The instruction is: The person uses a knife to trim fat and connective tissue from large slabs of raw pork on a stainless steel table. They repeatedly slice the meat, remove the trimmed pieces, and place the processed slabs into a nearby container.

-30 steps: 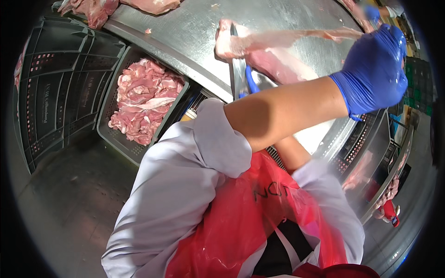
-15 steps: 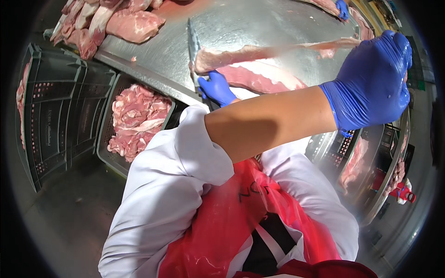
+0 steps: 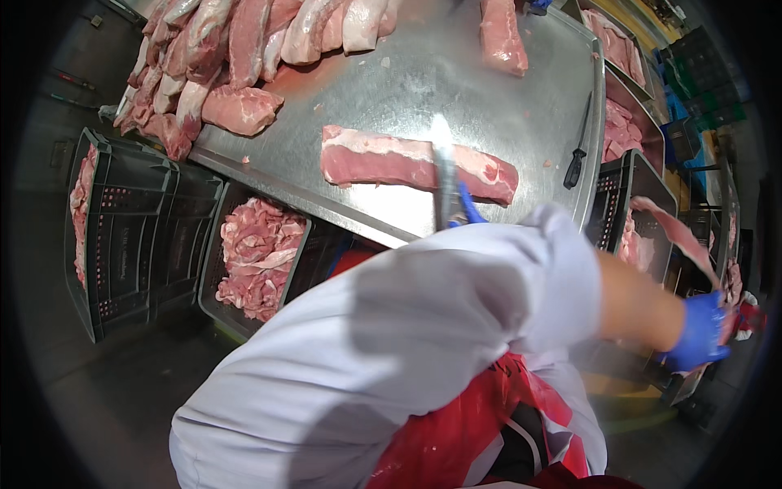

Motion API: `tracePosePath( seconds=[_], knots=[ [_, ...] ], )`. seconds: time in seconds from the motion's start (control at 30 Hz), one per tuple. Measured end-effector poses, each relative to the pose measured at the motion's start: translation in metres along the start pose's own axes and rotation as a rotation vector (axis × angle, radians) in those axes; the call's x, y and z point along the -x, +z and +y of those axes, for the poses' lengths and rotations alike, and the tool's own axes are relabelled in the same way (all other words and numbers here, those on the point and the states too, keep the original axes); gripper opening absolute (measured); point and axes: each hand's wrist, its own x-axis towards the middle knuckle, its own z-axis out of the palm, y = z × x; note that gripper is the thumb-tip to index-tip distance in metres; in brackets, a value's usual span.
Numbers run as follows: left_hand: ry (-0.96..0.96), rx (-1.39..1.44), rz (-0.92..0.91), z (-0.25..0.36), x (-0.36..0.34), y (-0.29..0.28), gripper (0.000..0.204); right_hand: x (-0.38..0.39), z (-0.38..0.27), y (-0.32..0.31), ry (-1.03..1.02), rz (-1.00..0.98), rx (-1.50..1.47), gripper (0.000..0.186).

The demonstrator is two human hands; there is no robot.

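In the head view my left hand (image 3: 692, 332), blue-gloved and blurred, reaches across my body to the right, gripping a long pale meat strip (image 3: 679, 235) that trails over a crate. My right hand (image 3: 464, 209), largely hidden behind my left sleeve, holds a blurred knife (image 3: 445, 171) upright across a trimmed pork loin (image 3: 373, 158). The loin lies lengthwise on the steel table (image 3: 350, 98), pink meat with a white fat band. To its right lies a thin dark-handled tool (image 3: 573, 167).
A pile of loins (image 3: 244, 49) covers the table's back left. A grey crate of trimmings (image 3: 251, 261) and stacked crates (image 3: 122, 236) stand at left. Meat bins (image 3: 621, 122) line the right side. A single loin (image 3: 501, 41) lies near another person's gloved hand (image 3: 538, 6) at the back.
My left hand has swung down and right with the strip, away from the loin. The knife has moved right over the loin. The view has shifted, showing more table and pile.
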Motion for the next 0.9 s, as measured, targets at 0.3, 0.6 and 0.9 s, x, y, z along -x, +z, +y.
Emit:
tracePosePath(
  seconds=[0.3,0.6,0.9],
  knots=[
    [-0.833,-0.186,0.127,-0.048,0.404,-0.243,0.017,-0.046,0.013,-0.017,-0.075,0.211,-0.027,0.076],
    [-1.408,-0.760,0.770,0.059,0.655,-0.349,0.013,-0.218,-0.109,0.167,-0.515,-0.447,0.917,0.070],
    [-1.539,-0.734,0.970,0.142,0.667,-0.363,0.014,-0.220,-0.114,0.166,-0.485,-0.613,1.188,0.071]
  ],
)
